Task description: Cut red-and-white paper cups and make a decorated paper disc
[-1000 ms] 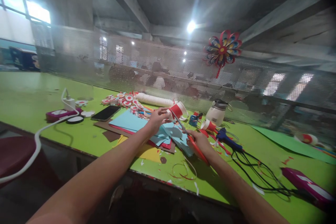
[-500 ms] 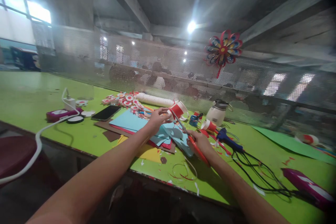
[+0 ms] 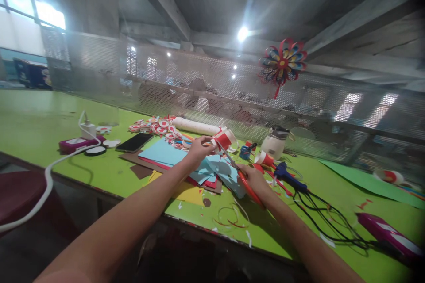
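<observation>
My left hand [image 3: 200, 149] is closed on a white paper cup [image 3: 225, 139] with a red band, held tilted above the paper sheets. In my right hand [image 3: 254, 177] are scissors with red-orange handles [image 3: 249, 189]; their blades reach up to the cup's near side. Whether the blades cut into the cup is too small to tell. Below the hands lie light blue paper sheets [image 3: 162, 154], with brown and yellow sheets under them. Just right of the cup, another red and white paper cup [image 3: 264, 159] lies on its side near a blue glue gun [image 3: 289, 177].
The green table [image 3: 109, 177] also bears a phone [image 3: 134, 142], a purple power strip [image 3: 78, 143], a pile of red and white paper discs [image 3: 159, 127], a white roll [image 3: 197, 125] and a kettle [image 3: 274, 142]. Black cables [image 3: 327, 212] run right. Perforated mesh [image 3: 212, 97] stands behind.
Almost nothing differs. The cup and my hands stay in nearly the same place, with the scissors still against the cup.
</observation>
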